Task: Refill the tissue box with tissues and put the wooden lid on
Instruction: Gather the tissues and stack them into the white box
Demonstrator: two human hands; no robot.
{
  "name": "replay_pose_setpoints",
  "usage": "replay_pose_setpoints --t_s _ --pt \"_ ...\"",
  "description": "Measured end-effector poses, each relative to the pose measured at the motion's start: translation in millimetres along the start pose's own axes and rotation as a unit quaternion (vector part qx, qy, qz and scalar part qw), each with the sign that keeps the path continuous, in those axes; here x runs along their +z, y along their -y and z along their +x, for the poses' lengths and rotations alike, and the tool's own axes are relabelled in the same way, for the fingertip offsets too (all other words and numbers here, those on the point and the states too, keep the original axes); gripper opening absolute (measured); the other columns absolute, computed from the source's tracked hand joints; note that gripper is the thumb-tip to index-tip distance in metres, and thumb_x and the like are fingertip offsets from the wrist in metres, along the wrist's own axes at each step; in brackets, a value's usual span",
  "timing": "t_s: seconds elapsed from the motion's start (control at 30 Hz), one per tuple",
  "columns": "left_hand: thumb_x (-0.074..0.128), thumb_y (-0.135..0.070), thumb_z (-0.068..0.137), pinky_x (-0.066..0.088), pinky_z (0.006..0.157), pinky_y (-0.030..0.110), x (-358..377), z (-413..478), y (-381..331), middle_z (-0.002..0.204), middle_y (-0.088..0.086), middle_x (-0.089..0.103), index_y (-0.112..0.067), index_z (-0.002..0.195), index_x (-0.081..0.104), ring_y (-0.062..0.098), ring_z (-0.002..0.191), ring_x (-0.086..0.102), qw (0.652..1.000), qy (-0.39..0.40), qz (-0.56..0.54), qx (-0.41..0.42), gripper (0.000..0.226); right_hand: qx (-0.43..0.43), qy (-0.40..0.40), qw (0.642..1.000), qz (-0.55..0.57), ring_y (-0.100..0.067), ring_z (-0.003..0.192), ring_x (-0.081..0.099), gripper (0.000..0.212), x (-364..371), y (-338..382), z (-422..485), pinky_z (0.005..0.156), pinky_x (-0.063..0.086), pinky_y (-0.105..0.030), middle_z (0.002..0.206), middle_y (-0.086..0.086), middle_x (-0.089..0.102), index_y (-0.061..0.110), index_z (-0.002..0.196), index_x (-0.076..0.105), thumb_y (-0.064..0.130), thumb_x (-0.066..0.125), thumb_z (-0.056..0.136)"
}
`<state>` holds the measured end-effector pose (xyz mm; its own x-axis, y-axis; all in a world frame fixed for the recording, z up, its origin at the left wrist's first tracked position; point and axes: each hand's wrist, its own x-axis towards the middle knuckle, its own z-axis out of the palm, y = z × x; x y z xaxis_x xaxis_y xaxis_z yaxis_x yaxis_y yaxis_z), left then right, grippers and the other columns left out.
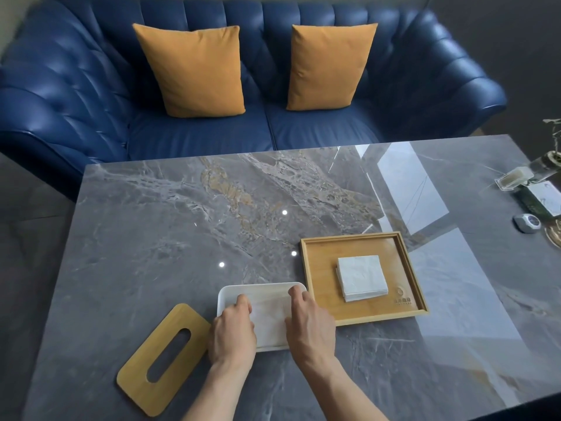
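Note:
A white tissue box (261,287) stands open near the front of the marble table, with white tissues (270,314) inside it. My left hand (232,331) and my right hand (309,325) both reach into the box, fingers bent onto the tissues at either side. The wooden lid (145,369), with a long oval slot, lies flat on the table to the left of the box. Right of the box, a wooden tray (315,268) holds a small stack of folded white tissues (362,278).
The grey marble table (182,223) carries small items at its far right: a clear holder (513,177), a dark box (543,199), a small round device (526,223). Behind the table stands a blue sofa (76,95) with two orange cushions (194,71).

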<state>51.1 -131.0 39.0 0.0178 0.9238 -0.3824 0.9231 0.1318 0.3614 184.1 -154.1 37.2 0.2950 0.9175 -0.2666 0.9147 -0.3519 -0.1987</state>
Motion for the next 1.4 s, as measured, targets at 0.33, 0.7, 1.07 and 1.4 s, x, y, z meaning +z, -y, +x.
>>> replay_pose_setpoints --t_s 0.33,0.7,1.07,1.4 --pt "0.06 -0.021 0.09 0.057 0.073 0.038 -6 2 -1 0.104 0.004 0.068 -0.021 0.106 0.05 0.029 0.094 0.066 0.999 0.0 0.047 0.013 0.018 0.003 -0.038 0.993 0.109 -0.025 0.076 0.064 0.025 -2 -8 -5 0.057 0.048 -0.038 0.094 0.005 0.065 0.027 0.106 0.052 0.017 0.064 0.086" --pt "0.063 -0.036 0.087 0.044 0.065 0.029 -36 2 -34 0.088 -0.014 0.066 -0.031 0.092 0.053 0.008 0.077 0.063 0.991 -0.04 -0.109 0.068 0.012 0.131 -0.121 0.939 0.294 -0.008 0.07 0.064 0.008 -42 -75 5 0.066 0.056 -0.039 0.076 0.016 0.066 0.032 0.094 0.063 0.032 0.068 0.088" --pt "0.066 -0.041 0.084 0.051 0.085 0.032 18 20 -164 0.108 -0.012 0.061 -0.031 0.109 0.053 0.01 0.096 0.062 0.971 0.067 -0.217 0.081 0.03 0.204 -0.026 0.946 0.253 -0.02 0.103 0.064 0.034 -72 -176 50 0.084 0.049 -0.034 0.115 0.0 0.069 0.023 0.121 0.063 0.036 0.066 0.089" --pt "0.065 -0.046 0.084 0.043 0.082 0.032 88 42 -193 0.139 0.001 0.052 -0.023 0.136 0.037 0.023 0.119 0.056 0.968 0.141 -0.193 -0.071 0.063 0.206 0.05 0.936 0.281 -0.023 0.12 0.057 0.052 -61 -213 85 0.096 0.046 -0.036 0.133 -0.004 0.061 0.02 0.136 0.052 0.034 0.068 0.088"
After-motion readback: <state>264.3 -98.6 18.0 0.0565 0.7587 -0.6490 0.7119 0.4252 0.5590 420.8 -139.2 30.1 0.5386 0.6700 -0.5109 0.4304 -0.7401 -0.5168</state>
